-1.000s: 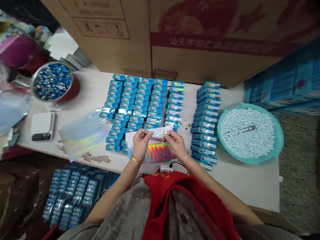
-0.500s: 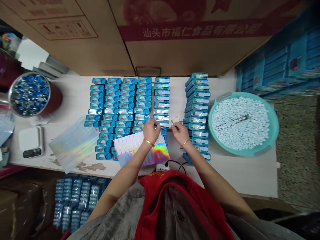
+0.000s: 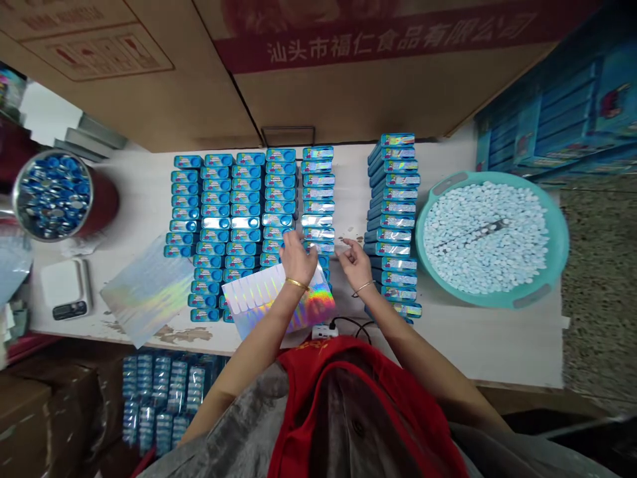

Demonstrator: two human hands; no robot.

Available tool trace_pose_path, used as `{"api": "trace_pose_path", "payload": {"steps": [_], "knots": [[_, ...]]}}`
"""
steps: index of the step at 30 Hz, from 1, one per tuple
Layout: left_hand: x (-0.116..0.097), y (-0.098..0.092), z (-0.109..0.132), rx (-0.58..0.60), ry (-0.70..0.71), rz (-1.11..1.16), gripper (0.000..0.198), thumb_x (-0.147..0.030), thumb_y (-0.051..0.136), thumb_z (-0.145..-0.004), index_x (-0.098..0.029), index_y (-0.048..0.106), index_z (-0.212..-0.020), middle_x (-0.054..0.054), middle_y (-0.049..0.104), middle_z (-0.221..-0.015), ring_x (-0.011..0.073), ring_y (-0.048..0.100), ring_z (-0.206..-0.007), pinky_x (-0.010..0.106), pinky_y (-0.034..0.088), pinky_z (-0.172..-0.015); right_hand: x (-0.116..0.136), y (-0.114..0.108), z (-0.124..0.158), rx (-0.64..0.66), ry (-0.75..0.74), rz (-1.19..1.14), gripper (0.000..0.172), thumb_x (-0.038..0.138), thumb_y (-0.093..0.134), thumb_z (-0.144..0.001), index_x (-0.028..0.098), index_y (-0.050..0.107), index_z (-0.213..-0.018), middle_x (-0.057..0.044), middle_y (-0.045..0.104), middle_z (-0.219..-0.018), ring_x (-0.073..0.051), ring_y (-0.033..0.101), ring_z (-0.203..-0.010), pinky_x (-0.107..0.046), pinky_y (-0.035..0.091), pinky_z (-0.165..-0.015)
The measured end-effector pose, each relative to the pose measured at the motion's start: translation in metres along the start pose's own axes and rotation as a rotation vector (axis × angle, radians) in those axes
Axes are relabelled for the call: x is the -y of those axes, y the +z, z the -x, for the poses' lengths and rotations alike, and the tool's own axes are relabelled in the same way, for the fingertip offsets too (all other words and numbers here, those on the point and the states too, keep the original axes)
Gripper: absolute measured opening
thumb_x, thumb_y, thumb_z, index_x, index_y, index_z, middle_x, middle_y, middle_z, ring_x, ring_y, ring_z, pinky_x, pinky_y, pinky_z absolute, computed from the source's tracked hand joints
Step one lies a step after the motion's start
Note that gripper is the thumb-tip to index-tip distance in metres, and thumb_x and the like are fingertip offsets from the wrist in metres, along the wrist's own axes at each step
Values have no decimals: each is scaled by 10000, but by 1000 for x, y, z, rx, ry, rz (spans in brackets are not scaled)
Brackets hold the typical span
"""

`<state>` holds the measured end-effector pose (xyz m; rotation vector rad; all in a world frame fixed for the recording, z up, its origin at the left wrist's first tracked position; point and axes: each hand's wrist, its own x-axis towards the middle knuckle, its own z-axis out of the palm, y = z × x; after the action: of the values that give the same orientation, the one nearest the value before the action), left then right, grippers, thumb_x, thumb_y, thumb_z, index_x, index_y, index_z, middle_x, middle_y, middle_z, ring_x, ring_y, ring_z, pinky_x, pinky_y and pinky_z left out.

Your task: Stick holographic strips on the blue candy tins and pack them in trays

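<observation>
My left hand (image 3: 300,261) reaches over the rows of small blue boxes (image 3: 245,235), its thumb touching the end of a box with a shiny sticker (image 3: 325,247). Its fingers are partly bent and apart from the thumb. Just right of that box, my right hand (image 3: 357,267) hovers with loosely curled fingers apart and nothing visible in them. Under my left wrist lies a sheet of holographic stickers (image 3: 247,312), part of it hidden by the forearm. A column of stickered boxes (image 3: 393,249) stands right of my right hand.
A turquoise basin (image 3: 535,292) of pale tablets holds a dark scoop. At left are a pot (image 3: 104,202) of blue foil pieces, a white scale (image 3: 62,282) and a silvery sheet (image 3: 146,292). Cartons (image 3: 199,113) back the table; a power strip (image 3: 322,331) lies near my body.
The strip stretched between both hands now lies against the box end. My right fingers have come off it and opened a little; my left thumb stays at the box.
</observation>
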<state>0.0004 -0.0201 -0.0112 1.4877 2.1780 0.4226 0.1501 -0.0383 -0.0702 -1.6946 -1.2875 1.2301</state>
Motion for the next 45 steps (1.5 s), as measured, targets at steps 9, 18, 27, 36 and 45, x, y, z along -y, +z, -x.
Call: {"api": "trace_pose_path", "payload": {"steps": [9, 18, 27, 36, 45], "knots": [[-6, -3, -1, 47, -3, 8, 283, -150, 614, -796, -198, 488, -1045, 86, 540, -1121, 247, 555, -1080, 367, 420, -860, 6, 3, 20, 91, -136, 120, 446, 429, 384, -927, 181, 637, -1197, -102, 693, -1002, -246, 617, -943, -408, 481, -886], [104, -89, 86, -418, -102, 213, 328, -390, 565, -875, -199, 542, -1141, 104, 563, -1140, 229, 526, -1119, 376, 407, -989, 55, -11, 77, 181, -340, 599, 400, 500, 474, -923, 194, 651, -1112, -124, 610, -1020, -283, 514, -970, -401, 402, -823], [152, -65, 202, -340, -489, 370, 450, -394, 665, -744, -219, 575, -1149, 123, 514, -1272, 291, 459, -1259, 482, 339, -1095, 50, 1, 126, 177, -327, 423, 409, 428, 502, -874, 206, 563, -1212, -107, 618, -1006, -265, 533, -912, -390, 434, -757], [131, -124, 219, -137, -607, 1161, 497, -310, 819, -503, -190, 606, -936, -16, 653, -730, 146, 621, -655, 274, 499, -654, 78, -22, 153, 318, -51, -409, 675, 412, 601, -811, 262, 278, -1384, 34, 584, -724, -171, 580, -647, -297, 477, -630], [83, -195, 250, 25, -368, 1265, 360, -374, 849, -553, -189, 609, -747, -8, 666, -791, 116, 602, -702, 228, 505, -672, 86, -71, 186, 156, -410, 110, 713, 603, 596, -806, 226, 440, -1391, -136, 632, -1140, -317, 568, -1109, -497, 488, -894]]}}
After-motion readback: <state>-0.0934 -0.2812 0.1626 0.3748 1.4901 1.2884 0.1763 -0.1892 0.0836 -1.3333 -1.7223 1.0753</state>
